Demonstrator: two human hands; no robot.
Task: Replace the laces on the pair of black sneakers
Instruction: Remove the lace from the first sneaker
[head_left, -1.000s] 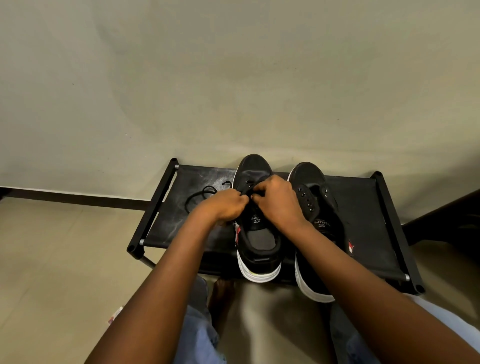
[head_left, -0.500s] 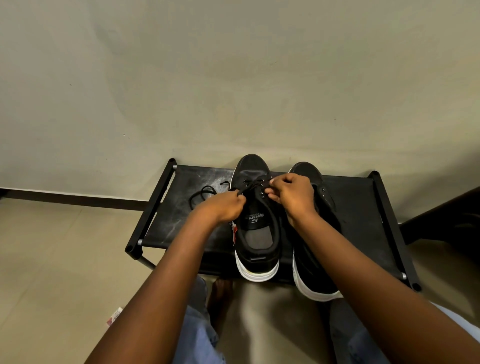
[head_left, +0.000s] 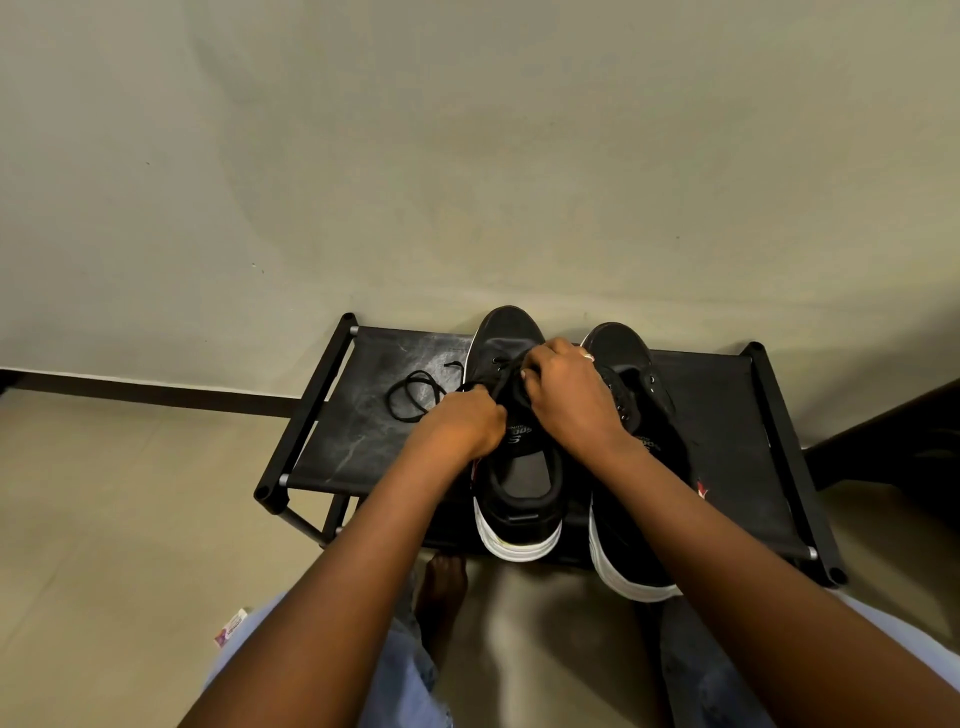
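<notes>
Both hands on the left sneaker (head_left: 511, 467) at frame centre, on the black rack (head_left: 353, 441). My left hand (head_left: 462, 423) pinches the lace (head_left: 415, 395), its slack looped to the left. The right hand (head_left: 569, 395) has come back down since half a second ago, grip curled over the eyelets. The right sneaker (head_left: 639, 525) sits just beside.
</notes>
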